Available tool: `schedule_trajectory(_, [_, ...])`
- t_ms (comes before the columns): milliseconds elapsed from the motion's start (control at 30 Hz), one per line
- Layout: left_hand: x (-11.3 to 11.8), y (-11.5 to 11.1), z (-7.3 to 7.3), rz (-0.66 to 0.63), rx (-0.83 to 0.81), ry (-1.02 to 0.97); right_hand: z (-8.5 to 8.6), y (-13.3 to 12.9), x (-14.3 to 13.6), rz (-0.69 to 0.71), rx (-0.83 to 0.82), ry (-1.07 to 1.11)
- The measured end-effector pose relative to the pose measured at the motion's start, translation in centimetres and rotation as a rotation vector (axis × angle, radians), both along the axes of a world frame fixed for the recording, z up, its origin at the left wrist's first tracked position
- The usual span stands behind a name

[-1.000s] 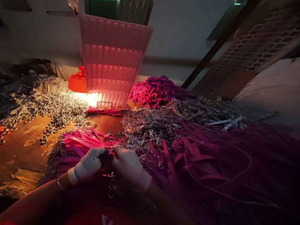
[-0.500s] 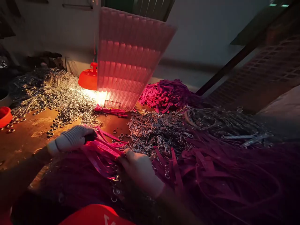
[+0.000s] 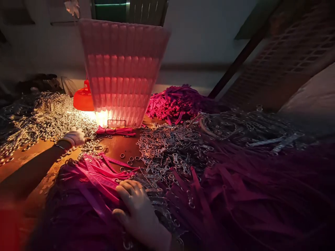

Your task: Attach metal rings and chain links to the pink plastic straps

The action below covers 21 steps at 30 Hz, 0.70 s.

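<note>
My left hand [image 3: 74,136], in a pale glove, is at the near edge of the heap of metal rings [image 3: 52,120]. Its fingers are curled and whatever is between them is too small to make out. My right hand [image 3: 137,209] rests on the near pile of pink straps [image 3: 91,170], fingers slightly bent and apart, palm down. Metal rings show at some strap ends. Just beyond my right hand lies a pile of metal clasps [image 3: 167,146].
Behind the rings, a red lamp [image 3: 83,99] glows beside an upright translucent ribbed panel [image 3: 120,73]. A tied pink bundle [image 3: 115,131] lies at its foot. More pink straps [image 3: 178,104] are heaped behind the clasps, and dark purple straps [image 3: 235,184] spread at right.
My left hand has left the pink straps and moved left to the rings. My right hand has let go of the strap and moved slightly down and left. The camera view has shifted.
</note>
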<state>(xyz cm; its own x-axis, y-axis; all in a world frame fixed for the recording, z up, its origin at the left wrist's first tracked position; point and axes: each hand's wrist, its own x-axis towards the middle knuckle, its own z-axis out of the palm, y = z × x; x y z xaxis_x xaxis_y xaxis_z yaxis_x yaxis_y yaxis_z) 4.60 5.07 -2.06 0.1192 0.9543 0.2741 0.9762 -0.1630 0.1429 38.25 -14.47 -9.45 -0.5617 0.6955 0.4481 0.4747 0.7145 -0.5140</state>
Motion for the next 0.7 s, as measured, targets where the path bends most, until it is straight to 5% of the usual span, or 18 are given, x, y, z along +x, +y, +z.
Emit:
schedule_trajectory(200, [15.2,2.4,-8.8,-0.664,-0.222,0.205,-0.5,0.2,0.5,-0.018,-0.082,0.065])
schedule_trajectory(333, [19.6,1.7,-12.3,-0.891,-0.294,0.278,-1.7,0.8,1.1,0.029,-0.007,0.136])
schedule_trajectory(400, [18.9,2.0,-13.0,-0.896,-0.318,0.312,-2.8,1.2,1.2,0.040,0.069,0.159])
schedule_trajectory(500, [14.7,3.1,-12.6,-0.838,-0.357,0.354,-4.2,1.8,1.2,0.051,0.157,0.167])
schedule_trajectory(700, [2.2,4.2,-8.5,-0.573,-0.382,0.414,-4.5,1.9,1.3,0.038,0.204,0.168])
